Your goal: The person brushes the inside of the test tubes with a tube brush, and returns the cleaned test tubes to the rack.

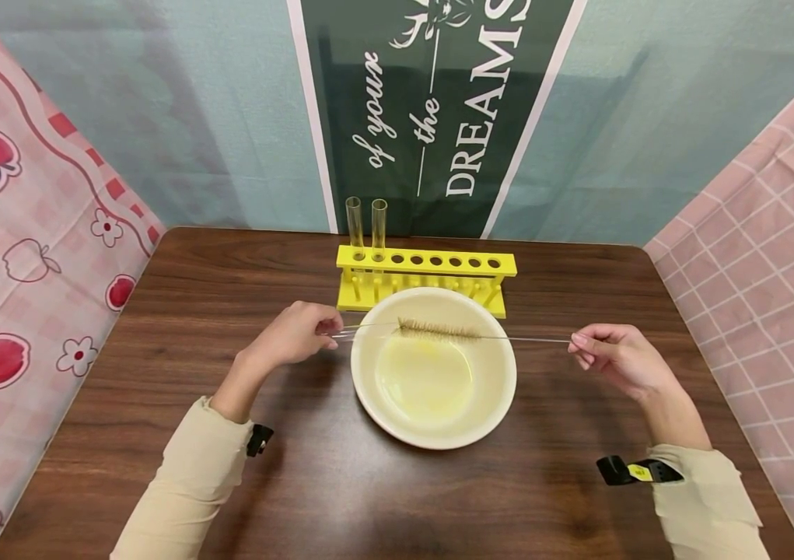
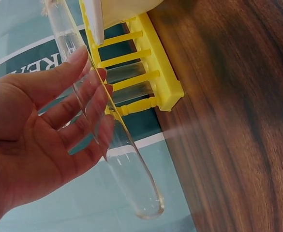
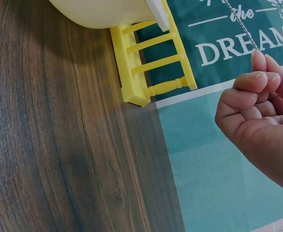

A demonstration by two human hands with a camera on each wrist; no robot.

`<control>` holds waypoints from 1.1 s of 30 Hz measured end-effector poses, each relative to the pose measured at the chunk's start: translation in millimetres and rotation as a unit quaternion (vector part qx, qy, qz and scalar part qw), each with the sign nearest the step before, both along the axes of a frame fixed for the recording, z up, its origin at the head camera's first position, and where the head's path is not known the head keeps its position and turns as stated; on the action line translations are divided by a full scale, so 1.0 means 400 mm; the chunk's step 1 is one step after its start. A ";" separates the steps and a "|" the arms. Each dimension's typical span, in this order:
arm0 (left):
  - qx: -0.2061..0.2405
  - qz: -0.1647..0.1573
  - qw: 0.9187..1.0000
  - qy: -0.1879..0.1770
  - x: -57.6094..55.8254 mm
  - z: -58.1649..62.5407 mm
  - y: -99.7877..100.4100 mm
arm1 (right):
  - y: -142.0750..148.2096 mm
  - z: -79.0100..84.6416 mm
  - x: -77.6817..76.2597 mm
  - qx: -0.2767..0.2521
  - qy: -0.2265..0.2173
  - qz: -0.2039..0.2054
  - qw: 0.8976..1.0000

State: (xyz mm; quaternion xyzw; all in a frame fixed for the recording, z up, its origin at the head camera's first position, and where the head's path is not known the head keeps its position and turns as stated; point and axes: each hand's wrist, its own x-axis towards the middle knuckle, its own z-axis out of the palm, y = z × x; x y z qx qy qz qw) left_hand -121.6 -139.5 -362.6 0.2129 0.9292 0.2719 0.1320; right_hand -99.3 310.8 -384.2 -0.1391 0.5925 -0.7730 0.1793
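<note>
My left hand (image 1: pixel 299 333) holds a clear glass test tube (image 2: pixel 136 183), thumb on one side and fingers on the other. The tube's rounded end sticks out past the palm in the left wrist view, and its mouth points right over the bowl. A test tube brush (image 1: pixel 438 330) with tan bristles lies level above the cream bowl (image 1: pixel 498 397), its tip at the tube's mouth. At the far end of the brush's twisted wire handle (image 3: pixel 243 29), my right hand (image 1: pixel 613 358) pinches it between thumb and fingers. Pale yellowish liquid (image 1: pixel 428 381) is in the bowl.
Directly behind the bowl stands a yellow test tube rack (image 1: pixel 431 266), with two glass tubes (image 1: pixel 379 225) upright in its left holes. The brown wooden table (image 1: pixel 403 498) meets a printed cloth backdrop (image 1: pixel 229 117) at the back and pink cloths at both sides.
</note>
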 end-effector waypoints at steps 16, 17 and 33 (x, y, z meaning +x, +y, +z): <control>0.003 -0.004 1.000 0.014 0.006 0.002 0.001 | -0.004 0.014 0.003 0.070 0.028 -0.002 0.997; 0.003 -0.004 1.000 0.015 0.007 0.002 0.001 | -0.005 0.016 0.003 0.078 0.029 -0.005 0.997; 0.021 -0.001 0.999 0.035 0.014 -0.005 0.004 | -0.019 0.016 0.000 0.119 0.036 -0.025 0.992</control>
